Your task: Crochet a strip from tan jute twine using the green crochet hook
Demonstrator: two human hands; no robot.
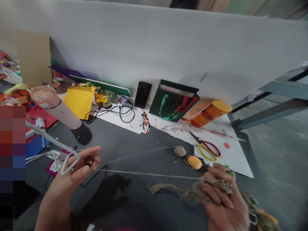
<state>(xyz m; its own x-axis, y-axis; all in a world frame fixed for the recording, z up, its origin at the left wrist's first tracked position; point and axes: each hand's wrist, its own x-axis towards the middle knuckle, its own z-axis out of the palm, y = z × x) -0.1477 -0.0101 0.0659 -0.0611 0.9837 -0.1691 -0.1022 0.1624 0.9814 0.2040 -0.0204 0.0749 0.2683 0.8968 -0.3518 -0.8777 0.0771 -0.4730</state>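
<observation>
A thin beige string (149, 174) stretches taut between my two hands above the dark tabletop. At its left end, my left hand (74, 173) has its fingers curled around the string. My right hand (226, 199) grips a knotted, braided twine cord (192, 194) where the string meets it. The cord's frayed tail hangs toward the left. A bit of green shows by the right fingers. Just beyond that hand lie a grey-brown oval piece (180, 151) and an orange oval piece (194, 162) with a loose thread beside it.
Scissors (205, 149) lie on white board (237, 157) at the right. An orange bottle (209, 114), dark green gift bag (174, 101) and phone (142, 94) stand along the white partition. A pinkish bottle (60, 109), black cable (120, 112) and white cable (56, 141) are at left.
</observation>
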